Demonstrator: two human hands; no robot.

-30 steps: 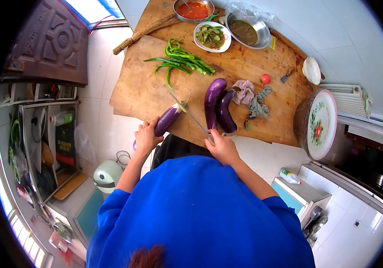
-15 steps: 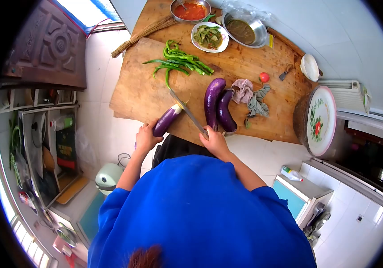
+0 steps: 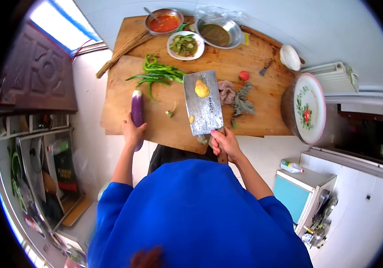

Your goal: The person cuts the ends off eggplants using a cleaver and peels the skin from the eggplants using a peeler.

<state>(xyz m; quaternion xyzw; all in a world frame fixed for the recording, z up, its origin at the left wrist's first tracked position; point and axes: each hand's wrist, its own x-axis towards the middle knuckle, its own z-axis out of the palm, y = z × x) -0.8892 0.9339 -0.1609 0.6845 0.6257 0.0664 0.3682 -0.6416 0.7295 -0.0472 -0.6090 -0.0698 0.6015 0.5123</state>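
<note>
My left hand (image 3: 133, 132) is wrapped round a purple eggplant (image 3: 137, 109), which points away from me near the board's left side, its pale end far. A cut-off eggplant stem (image 3: 170, 111) lies on the cutting board (image 3: 115, 107) to its right. In my right hand (image 3: 225, 144) is the wooden handle of a cleaver (image 3: 207, 109), its broad blade turned flat towards me. Yellowish lumps (image 3: 202, 89) show on the blade; I cannot tell what they are. Behind the cleaver the other eggplants are almost wholly hidden.
Green peppers (image 3: 160, 71) lie beyond the eggplant. At the back stand a bowl of red sauce (image 3: 167, 23), a plate of cooked greens (image 3: 184, 45) and a metal bowl (image 3: 218, 35). Rightward are crumpled cloths (image 3: 242, 100), a tomato (image 3: 244, 75) and a large floral lid (image 3: 309, 102).
The eggplant's stem has come off and lies on the board. My left hand has moved left with the eggplant, now straighter. The cleaver has lifted away and turned flat.
</note>
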